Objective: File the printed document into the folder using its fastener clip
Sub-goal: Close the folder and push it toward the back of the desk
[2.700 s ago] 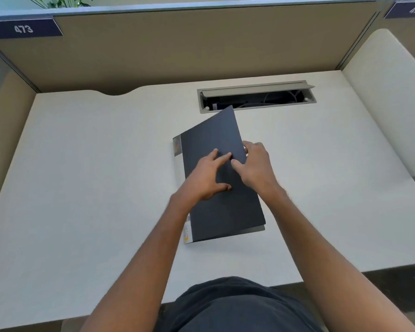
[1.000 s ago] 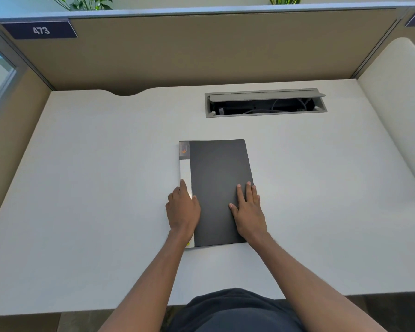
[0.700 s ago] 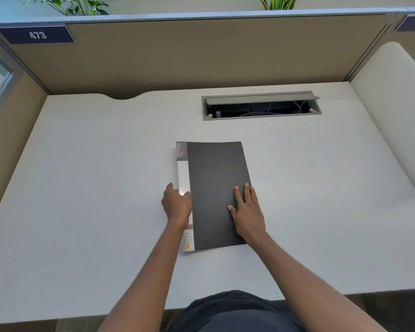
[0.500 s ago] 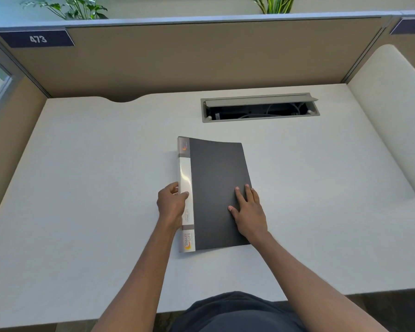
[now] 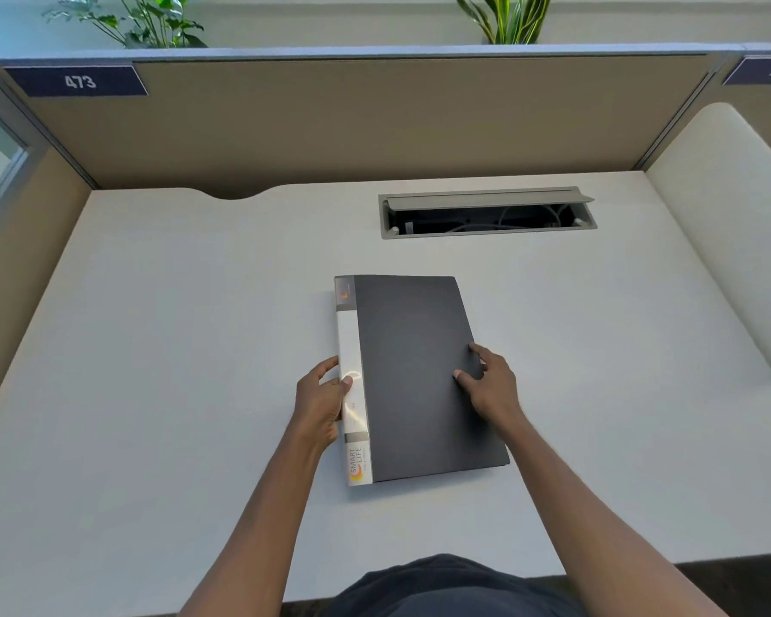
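The left fingers (image 5: 330, 366) curled round the spine (image 5: 351, 380) of the folder (image 5: 415, 380), thumb tip pressed on the white strip and the other fingers tucked along its outer edge, so the left hand (image 5: 319, 405) gripped the spine at about the 9 o'clock side of the folder. The right fingers (image 5: 475, 351) lay spread and bent over the folder's free edge at roughly 3 o'clock, thumb tip on the dark cover and fingertips reaching over the edge; whether they pinched the cover or merely rested on it I could not tell. The right hand (image 5: 492, 387) sat on the cover's lower right part. Both bare forearms ran back toward 6 o'clock, to a dark garment at the bottom of the view. The folder was shut, lying flat on the desk (image 5: 174, 349) near its middle, spine to the left, its long side running from 12 to 6 o'clock and tilted slightly. The spine's lower end bore a printed label reading "SMART LIFE". No loose sheet showed outside the folder, and its inside was hidden. Toward 1 o'clock from the folder, well apart, a cable hatch (image 5: 486, 213) stood open in the desk with wires inside. Beyond it rose a tan partition (image 5: 352, 122), carrying a tag (image 5: 79, 81) marked 473 at 10 o'clock, and plants (image 5: 143, 20) showed above its top edge.
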`<state>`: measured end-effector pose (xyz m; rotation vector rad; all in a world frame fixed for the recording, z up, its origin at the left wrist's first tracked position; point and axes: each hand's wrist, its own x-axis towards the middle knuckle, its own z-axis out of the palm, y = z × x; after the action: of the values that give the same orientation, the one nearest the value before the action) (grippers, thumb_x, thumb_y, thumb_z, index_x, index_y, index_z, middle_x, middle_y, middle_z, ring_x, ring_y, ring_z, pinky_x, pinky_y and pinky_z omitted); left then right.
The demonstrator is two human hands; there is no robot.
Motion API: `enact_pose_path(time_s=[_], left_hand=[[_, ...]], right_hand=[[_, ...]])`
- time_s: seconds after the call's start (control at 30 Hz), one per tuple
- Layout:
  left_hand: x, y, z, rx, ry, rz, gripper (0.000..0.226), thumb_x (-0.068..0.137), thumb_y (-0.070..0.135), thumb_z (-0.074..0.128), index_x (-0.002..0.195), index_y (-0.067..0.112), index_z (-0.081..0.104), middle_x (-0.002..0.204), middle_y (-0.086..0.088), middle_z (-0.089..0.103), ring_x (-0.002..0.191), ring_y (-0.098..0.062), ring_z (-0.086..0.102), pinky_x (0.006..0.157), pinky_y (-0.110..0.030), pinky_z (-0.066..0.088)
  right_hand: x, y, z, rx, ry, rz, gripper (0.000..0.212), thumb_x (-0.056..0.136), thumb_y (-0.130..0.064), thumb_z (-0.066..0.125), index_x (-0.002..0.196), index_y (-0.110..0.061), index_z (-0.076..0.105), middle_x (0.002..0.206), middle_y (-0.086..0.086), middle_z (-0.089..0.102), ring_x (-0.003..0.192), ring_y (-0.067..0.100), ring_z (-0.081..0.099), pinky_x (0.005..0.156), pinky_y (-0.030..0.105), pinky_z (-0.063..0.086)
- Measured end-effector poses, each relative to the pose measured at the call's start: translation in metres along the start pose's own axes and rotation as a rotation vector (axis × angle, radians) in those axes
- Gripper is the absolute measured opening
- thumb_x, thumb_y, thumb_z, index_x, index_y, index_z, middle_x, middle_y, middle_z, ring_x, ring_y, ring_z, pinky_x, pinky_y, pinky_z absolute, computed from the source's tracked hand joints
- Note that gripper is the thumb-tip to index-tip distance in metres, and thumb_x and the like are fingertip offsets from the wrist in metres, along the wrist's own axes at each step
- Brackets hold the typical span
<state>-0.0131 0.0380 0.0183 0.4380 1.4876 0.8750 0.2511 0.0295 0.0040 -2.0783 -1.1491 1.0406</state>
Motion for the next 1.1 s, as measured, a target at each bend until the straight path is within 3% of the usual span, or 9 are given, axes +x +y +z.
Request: enact_pose_path(time_s=[0.2,0.33,0.57,0.8,0.9,0.97,1.1], left_hand=[[0.015,0.001,-0.021,0.077,0.042,0.021,0.046,0.097,0.002,0.064,0.139,0.021,0.06,0.13,-0.012,0.068,0.108,-0.036,0.07,0.093,-0.054,0.059],[0.031,0.01,-0.04,0.144,0.095,0.114,0.049,0.098,0.005,0.065,0.143,0.022,0.056,0.127,-0.012,0.071,0.104,-0.033,0.072,0.084,-0.046,0.061],[0.076,0.051,-0.068,0.316,0.215,0.24,0.039,0.097,0.009,0.066,0.133,0.021,0.062,0.124,-0.007,0.072,0.104,-0.028,0.072,0.097,-0.05,0.058],[0.128,0.103,-0.084,0.378,0.243,0.267,0.033,0.097,0.006,0.06,0.127,0.017,0.069,0.116,-0.006,0.074,0.102,-0.031,0.071,0.095,-0.049,0.058],[0.149,0.128,-0.081,0.385,0.248,0.284,0.028,0.095,0.008,0.063,0.119,0.018,0.072,0.11,-0.005,0.075,0.098,-0.032,0.072,0.088,-0.044,0.06],[0.16,0.143,-0.076,0.406,0.25,0.318,0.031,0.093,0.012,0.069,0.123,0.015,0.071,0.112,-0.005,0.074,0.096,-0.029,0.071,0.084,-0.038,0.059],[0.186,0.168,-0.065,0.452,0.253,0.34,0.038,0.089,0.012,0.075,0.126,0.009,0.07,0.117,-0.01,0.073,0.1,-0.03,0.07,0.088,-0.039,0.059]], right_hand=[[0.002,-0.013,0.013,0.112,0.011,0.047,0.068,0.083,-0.008,0.079,0.145,-0.023,0.055,0.138,0.004,0.06,0.116,0.021,0.061,0.099,0.031,0.05],[0.009,-0.035,0.035,0.105,0.002,0.012,0.071,0.081,-0.006,0.08,0.146,-0.019,0.054,0.136,0.001,0.061,0.112,0.018,0.061,0.096,0.027,0.049],[0.038,-0.086,0.083,0.106,-0.005,-0.013,0.078,0.079,-0.005,0.082,0.149,-0.013,0.049,0.14,0.005,0.058,0.128,0.024,0.057,0.111,0.036,0.047],[0.079,-0.138,0.116,0.091,-0.005,-0.055,0.078,0.08,-0.006,0.082,0.149,-0.009,0.048,0.144,0.007,0.057,0.132,0.024,0.055,0.115,0.035,0.044],[0.1,-0.162,0.126,0.097,0.001,-0.077,0.076,0.079,-0.005,0.082,0.148,-0.009,0.049,0.142,0.007,0.059,0.13,0.025,0.058,0.112,0.031,0.045],[0.114,-0.176,0.129,0.089,0.009,-0.097,0.072,0.079,-0.004,0.082,0.144,-0.01,0.053,0.136,0.006,0.063,0.124,0.025,0.062,0.104,0.026,0.048],[0.141,-0.199,0.134,0.087,0.03,-0.098,0.069,0.078,-0.001,0.081,0.142,-0.007,0.056,0.132,0.006,0.066,0.119,0.024,0.065,0.093,0.02,0.045]])
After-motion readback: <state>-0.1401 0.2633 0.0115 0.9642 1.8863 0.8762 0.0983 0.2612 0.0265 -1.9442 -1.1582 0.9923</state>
